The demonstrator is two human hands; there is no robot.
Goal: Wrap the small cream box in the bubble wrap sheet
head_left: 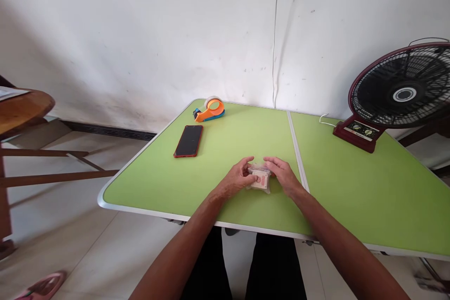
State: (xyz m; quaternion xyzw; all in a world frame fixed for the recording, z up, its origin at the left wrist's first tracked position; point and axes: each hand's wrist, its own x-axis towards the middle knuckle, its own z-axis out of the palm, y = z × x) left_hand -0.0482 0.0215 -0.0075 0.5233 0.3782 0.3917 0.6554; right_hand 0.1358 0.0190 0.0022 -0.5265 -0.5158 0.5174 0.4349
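A small white box with red print point(260, 180), wrapped in loose clear plastic, is just above the green tabletop or resting on it; which one I cannot tell. My left hand point(238, 179) grips its left side, the thumb pressed on the printed face and the index finger pointing forward. At the upper right of the packet, my right hand point(284, 174) is closed on the crinkled clear plastic wrapping point(259, 167), with its index finger reaching forward. Its lower fingers are partly hidden behind the packet.
A phone with a red case point(189, 141) lies left on the green folding table point(154, 183). Behind it stands an orange and blue tape dispenser point(212, 109). A dark red fan point(401, 93) is at the right. A metal seam point(298, 150) crosses the table. A wooden chair point(24, 108) stands far left.
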